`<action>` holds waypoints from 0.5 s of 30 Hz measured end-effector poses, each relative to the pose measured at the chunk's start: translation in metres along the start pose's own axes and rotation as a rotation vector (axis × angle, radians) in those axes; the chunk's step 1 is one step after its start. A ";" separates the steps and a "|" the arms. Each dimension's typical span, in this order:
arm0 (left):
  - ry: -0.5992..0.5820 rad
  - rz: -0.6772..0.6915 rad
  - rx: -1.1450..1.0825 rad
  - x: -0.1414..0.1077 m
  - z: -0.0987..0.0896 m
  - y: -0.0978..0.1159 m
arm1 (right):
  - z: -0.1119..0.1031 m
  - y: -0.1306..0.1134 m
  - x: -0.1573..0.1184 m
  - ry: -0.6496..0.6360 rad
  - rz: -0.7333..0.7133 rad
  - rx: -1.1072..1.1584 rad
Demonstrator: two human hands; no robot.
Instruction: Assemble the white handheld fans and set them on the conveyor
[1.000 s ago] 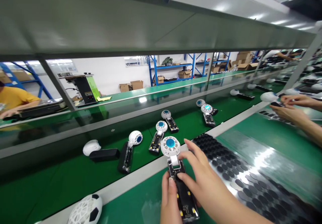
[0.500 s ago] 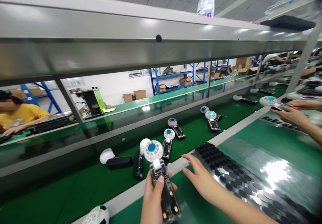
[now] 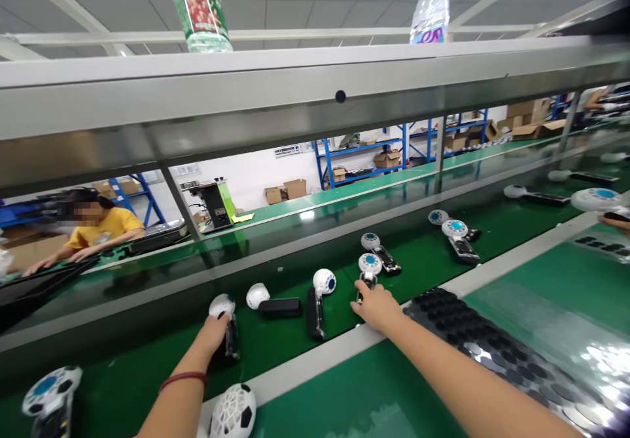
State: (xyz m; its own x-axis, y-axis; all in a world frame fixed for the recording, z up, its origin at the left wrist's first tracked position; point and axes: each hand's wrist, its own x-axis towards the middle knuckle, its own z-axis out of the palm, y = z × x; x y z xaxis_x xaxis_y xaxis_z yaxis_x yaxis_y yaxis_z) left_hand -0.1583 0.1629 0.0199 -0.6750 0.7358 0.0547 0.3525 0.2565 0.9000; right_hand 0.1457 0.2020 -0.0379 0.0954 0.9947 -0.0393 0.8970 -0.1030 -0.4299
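Observation:
On the dark green belt (image 3: 147, 352), my left hand (image 3: 212, 334) closes around a handheld device (image 3: 230, 341) with a white round head and a dark, clear-cased body. Its fingertips are partly hidden. Farther right, the fingers of my right hand (image 3: 378, 305) grip the body of another device (image 3: 370, 264), whose white round head bears a blue disc. Between my hands lie a device with a plain black body (image 3: 279, 307) and one with a dark-blue-spotted head (image 3: 324, 282). A white dome with black patches (image 3: 234, 413) rests at the near belt edge, below my left hand.
More devices lie along the belt, one with a blue disc (image 3: 48, 391) at far left. A sheet of black round pads (image 3: 492, 333) covers part of the near bench. An overhead shelf (image 3: 275, 106) crosses above. A person in a yellow shirt (image 3: 105, 228) works across the line.
My left hand has moved left and down onto the belt with a device in it. My right hand, empty before, has reached forward and taken hold of a blue-disc device. The view has shifted left.

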 end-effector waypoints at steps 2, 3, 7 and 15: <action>-0.022 0.028 -0.021 -0.003 0.004 0.008 | -0.003 0.002 -0.008 0.033 0.007 0.043; -0.069 0.051 -0.059 -0.010 0.011 0.014 | -0.005 0.002 -0.015 0.048 -0.003 0.065; -0.441 0.046 -0.295 -0.081 0.061 0.035 | -0.013 -0.007 -0.069 0.077 -0.176 0.116; -0.681 -0.474 -0.773 -0.188 0.115 0.015 | -0.041 0.041 -0.180 -0.198 -0.507 0.109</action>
State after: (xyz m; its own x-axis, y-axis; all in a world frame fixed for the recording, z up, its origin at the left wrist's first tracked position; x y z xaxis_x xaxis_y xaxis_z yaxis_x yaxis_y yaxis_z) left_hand 0.0482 0.1008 -0.0266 -0.0578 0.9161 -0.3968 -0.4989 0.3177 0.8063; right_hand 0.1827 0.0187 -0.0115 -0.4290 0.9027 0.0328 0.7585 0.3797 -0.5296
